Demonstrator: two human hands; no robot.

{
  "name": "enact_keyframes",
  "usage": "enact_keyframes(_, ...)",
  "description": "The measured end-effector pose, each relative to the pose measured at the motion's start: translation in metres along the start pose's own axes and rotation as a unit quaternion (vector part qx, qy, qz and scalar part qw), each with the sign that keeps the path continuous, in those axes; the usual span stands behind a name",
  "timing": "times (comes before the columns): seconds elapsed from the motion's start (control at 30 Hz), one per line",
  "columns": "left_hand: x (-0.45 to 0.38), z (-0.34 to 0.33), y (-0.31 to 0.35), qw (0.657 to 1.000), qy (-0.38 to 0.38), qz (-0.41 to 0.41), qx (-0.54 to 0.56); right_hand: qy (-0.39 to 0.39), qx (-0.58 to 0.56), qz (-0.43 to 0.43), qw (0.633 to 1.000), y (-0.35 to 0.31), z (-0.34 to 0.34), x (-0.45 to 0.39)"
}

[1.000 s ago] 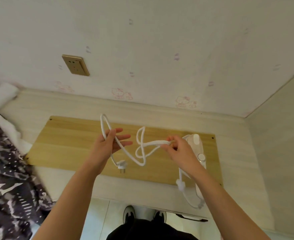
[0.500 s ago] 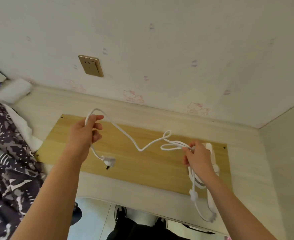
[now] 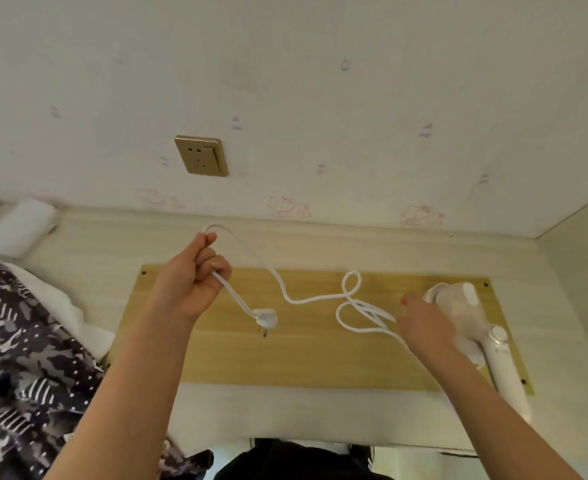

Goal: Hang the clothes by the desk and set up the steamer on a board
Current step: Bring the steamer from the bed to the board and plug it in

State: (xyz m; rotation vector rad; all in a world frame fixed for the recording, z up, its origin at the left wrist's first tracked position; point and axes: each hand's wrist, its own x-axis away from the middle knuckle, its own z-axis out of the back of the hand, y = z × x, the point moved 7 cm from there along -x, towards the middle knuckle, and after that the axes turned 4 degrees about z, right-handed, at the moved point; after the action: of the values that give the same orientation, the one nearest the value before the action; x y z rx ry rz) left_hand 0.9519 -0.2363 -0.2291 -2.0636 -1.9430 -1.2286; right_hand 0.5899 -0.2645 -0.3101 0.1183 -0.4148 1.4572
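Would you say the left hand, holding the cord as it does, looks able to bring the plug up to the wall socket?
Probably yes. The left hand grips the cord near the plug, the wall socket is bare, and nothing stands between them; the slack loops look ample.

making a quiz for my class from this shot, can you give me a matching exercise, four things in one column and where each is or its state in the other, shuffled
Things
1. white power plug
2. gold wall socket
3. white handheld steamer
4. dark patterned clothes

Places or states
A. lying at the right end of the light wooden board
B. heaped at the left edge of the view
C. hanging on the white cord below the left hand
D. mounted on the wall, nothing plugged in

Pairs: 1-C, 2-D, 3-A, 4-B
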Motion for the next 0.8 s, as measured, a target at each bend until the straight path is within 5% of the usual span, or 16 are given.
enact_keyframes(0.1, -0.007, -0.001, 0.0, 0.997, -0.013, 0.054, 0.059, 0.03, -0.01, 0.013, 0.999, -0.039, 0.012, 0.013)
enact_keyframes(0.2, -0.011, -0.001, 0.0, 0.989, -0.018, 0.098, 0.107, 0.034, -0.136, 0.124, 0.982, -0.101, 0.017, 0.032)
enact_keyframes(0.4, -0.012, -0.003, 0.001, 0.972, -0.017, 0.145, 0.183, -0.144, -0.309, 0.233, 0.911, -0.19, -0.019, 0.057)
enact_keyframes(0.8, -0.014, 0.014, 0.021, 0.969, -0.002, 0.133, 0.208, -0.223, -0.349, 0.262, 0.872, -0.209, -0.036, 0.055)
